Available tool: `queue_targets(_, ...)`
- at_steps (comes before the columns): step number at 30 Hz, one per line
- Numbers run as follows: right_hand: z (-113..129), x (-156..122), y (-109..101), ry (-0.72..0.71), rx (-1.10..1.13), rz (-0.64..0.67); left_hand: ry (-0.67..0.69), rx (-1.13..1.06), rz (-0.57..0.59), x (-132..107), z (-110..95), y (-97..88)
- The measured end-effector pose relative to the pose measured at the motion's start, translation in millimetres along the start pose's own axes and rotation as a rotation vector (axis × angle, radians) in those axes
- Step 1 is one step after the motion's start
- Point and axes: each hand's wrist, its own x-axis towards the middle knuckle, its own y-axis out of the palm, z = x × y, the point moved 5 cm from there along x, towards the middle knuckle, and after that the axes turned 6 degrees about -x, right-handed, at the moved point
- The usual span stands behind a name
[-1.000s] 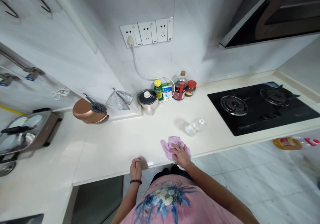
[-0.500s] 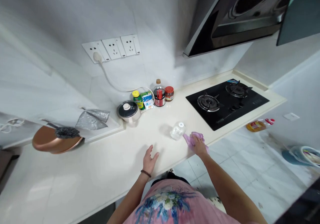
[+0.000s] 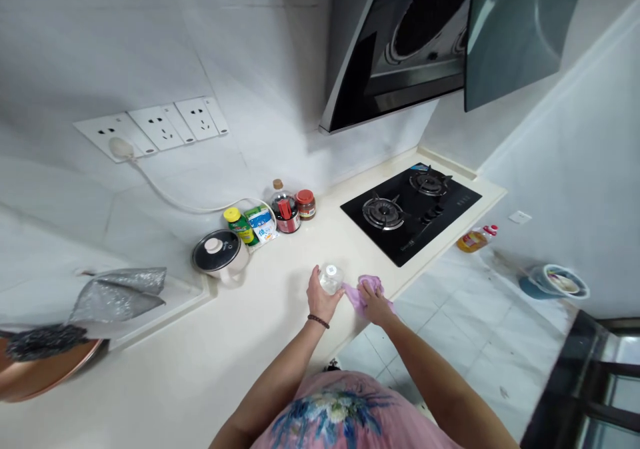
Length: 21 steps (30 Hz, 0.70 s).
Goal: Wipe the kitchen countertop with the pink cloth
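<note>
On the cream countertop stands a small clear jar with a white label or lid mark on top. My left hand, with a dark beaded bracelet at the wrist, is curved round the jar, thumb on its near side and fingers on its left. My right hand presses a crumpled pink-purple cloth onto the counter near its front edge, just right of the jar. Part of the cloth lies hidden under the palm.
A black gas hob is set into the counter at right, below a range hood. By the wall are a lidded pot, a yellow-capped bottle, a packet, a dark sauce bottle and a red-lidded jar.
My left hand has moved right and closed round the clear jar, which it was apart from before. My right hand stays on the cloth. The view has turned rightward.
</note>
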Motion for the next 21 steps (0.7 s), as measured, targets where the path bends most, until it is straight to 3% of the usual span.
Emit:
queue_targets(4,-4,0,2,0.022,0.002,0.026,0.006,0.052,-0.003,7,4,-3.3)
queue_targets(8,-3,-1,2,-0.017,0.016,0.020,-0.042,0.033,-0.044,14,12,-24.3)
queue_targets(16,-6,-1,9,-0.050,-0.050,-0.011,-0.068,-0.017,-0.250,22,35,-108.2)
queue_targets(21,-10,1,16,-0.064,-0.101,-0.035,-0.074,-0.034,-0.393,13,53,-152.2)
